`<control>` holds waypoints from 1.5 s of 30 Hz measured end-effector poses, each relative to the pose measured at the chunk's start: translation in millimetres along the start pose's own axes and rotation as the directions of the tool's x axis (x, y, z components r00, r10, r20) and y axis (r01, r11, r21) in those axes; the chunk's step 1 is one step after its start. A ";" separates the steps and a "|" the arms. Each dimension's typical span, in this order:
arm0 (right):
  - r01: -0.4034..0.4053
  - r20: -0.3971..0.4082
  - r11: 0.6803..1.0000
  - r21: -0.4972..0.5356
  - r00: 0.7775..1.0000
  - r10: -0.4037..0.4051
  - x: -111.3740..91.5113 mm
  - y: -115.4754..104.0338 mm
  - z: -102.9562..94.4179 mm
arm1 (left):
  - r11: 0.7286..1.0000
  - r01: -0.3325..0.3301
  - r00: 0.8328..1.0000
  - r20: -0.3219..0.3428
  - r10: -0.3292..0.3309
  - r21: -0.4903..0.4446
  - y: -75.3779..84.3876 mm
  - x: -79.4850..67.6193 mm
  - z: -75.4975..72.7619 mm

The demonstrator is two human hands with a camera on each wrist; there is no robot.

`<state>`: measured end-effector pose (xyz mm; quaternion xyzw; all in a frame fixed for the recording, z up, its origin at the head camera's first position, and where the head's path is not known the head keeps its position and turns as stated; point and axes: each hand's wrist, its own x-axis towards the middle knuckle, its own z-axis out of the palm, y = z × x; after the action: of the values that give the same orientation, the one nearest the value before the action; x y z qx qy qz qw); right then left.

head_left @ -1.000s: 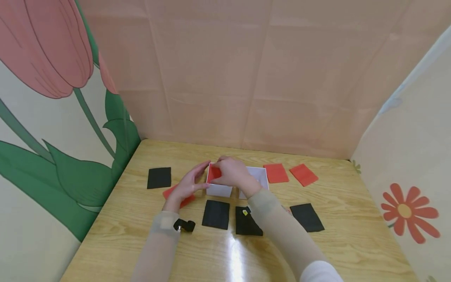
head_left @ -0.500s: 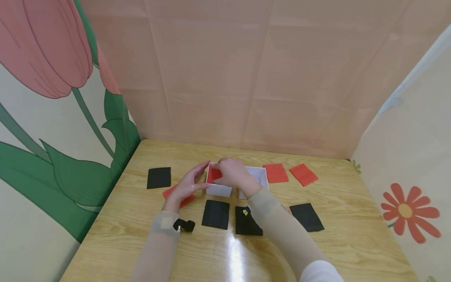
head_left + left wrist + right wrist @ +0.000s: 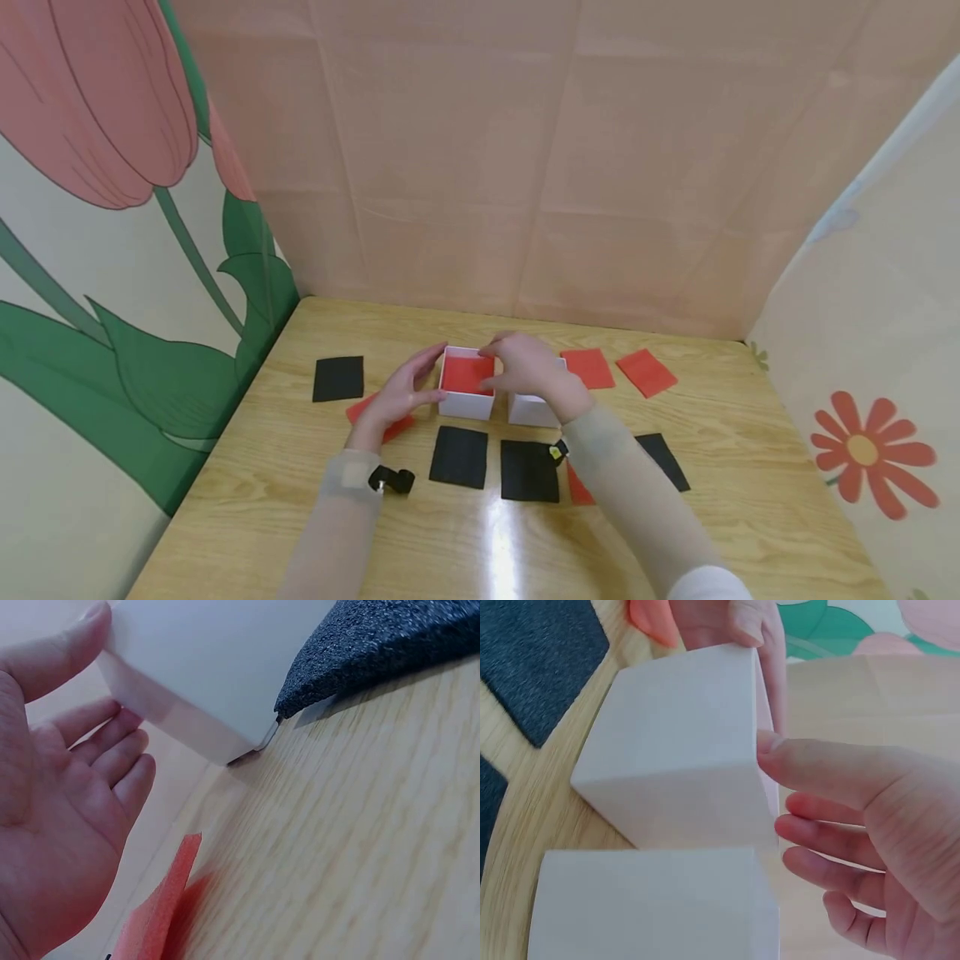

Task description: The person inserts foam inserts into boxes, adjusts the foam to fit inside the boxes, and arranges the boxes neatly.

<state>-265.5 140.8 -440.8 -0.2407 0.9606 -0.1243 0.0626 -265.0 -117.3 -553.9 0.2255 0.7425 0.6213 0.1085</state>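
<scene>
Two white boxes stand side by side. Inside the left box [image 3: 467, 406] lies a red foam square [image 3: 463, 375]. My left hand [image 3: 403, 392] holds this box at its left side, thumb at the front corner and fingers towards the back; the left wrist view shows the thumb [image 3: 67, 652] on the box wall. At the opposite side my right hand [image 3: 528, 367] hovers over the rim, fingers relaxed and apart, thumb tip [image 3: 772, 746] at the rim's edge. It holds nothing. The right box [image 3: 531, 411] is partly hidden beneath this hand, so its inside cannot be told.
Two red squares [image 3: 588, 368] lie to the right of the boxes. Two black foam squares [image 3: 459, 457] are in front, another black square [image 3: 338, 378] at the left. A red square [image 3: 397, 428] shows under the left wrist. The right forearm partly covers red and black squares.
My right hand has drawn out of the left box and shifted right, leaving the red foam square lying in it. The left hand has kept its place.
</scene>
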 end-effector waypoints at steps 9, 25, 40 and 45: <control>-0.042 0.031 0.996 -0.072 0.999 0.045 0.8 -2.2 5.1 | 1.000 -0.011 1.000 -0.001 0.011 0.000 -2.2 -1.4 -4.6; -0.060 0.089 0.992 -0.114 0.993 0.071 12.3 -13.1 12.0 | 1.000 -0.014 1.000 -0.001 0.014 -0.004 -3.1 -3.0 -4.5; -0.070 0.089 0.984 -0.163 0.992 0.086 18.4 -16.9 17.3 | 1.000 -0.007 1.000 -0.007 0.007 0.004 -3.3 -3.3 -5.1; -0.065 0.084 0.986 -0.155 0.993 0.079 17.4 -18.1 15.9 | 1.000 -0.003 1.000 -0.005 0.003 0.000 -1.9 -3.7 -5.5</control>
<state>-269.8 113.7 -452.4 -0.2153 0.9715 -0.0373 0.0918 -264.5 -124.0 -555.1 0.2252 0.7424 0.6220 0.1059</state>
